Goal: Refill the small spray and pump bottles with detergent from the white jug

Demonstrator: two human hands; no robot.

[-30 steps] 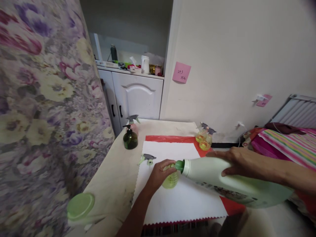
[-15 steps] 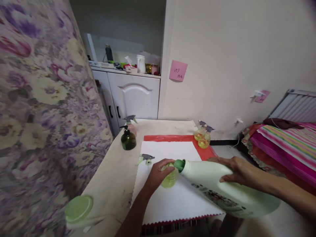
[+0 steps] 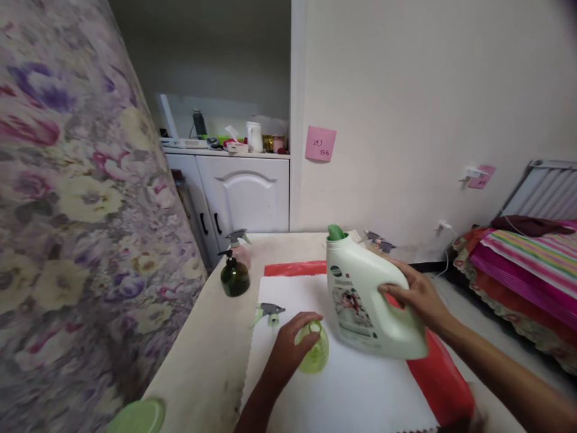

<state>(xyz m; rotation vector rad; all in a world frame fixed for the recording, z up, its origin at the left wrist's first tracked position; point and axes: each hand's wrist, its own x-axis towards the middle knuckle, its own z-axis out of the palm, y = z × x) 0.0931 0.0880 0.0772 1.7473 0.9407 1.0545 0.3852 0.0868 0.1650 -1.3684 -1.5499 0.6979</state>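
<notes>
My left hand (image 3: 295, 343) is closed round the neck of a small yellow-green bottle (image 3: 317, 356), which stands uncapped on the white sheet (image 3: 360, 391). My right hand (image 3: 417, 294) grips the handle of a large pale green detergent jug (image 3: 360, 300). The jug is nearly upright, tilted a little, its green spout (image 3: 336, 232) pointing up and apart from the small bottle. Whether the jug's base touches the sheet I cannot tell. A grey spray trigger head (image 3: 271, 310) lies on the sheet left of the small bottle.
A dark green pump bottle (image 3: 235, 278) and a pink spray bottle (image 3: 241, 254) stand at the table's left. Other spray bottles (image 3: 379, 242) are partly hidden behind the jug. A green lid (image 3: 139, 416) sits at the near left. Red cloth (image 3: 439, 373) shows under the sheet.
The jug has swung from lying nearly level, spout at the small bottle's mouth, to nearly upright and away to the right. My left hand still holds the small bottle.
</notes>
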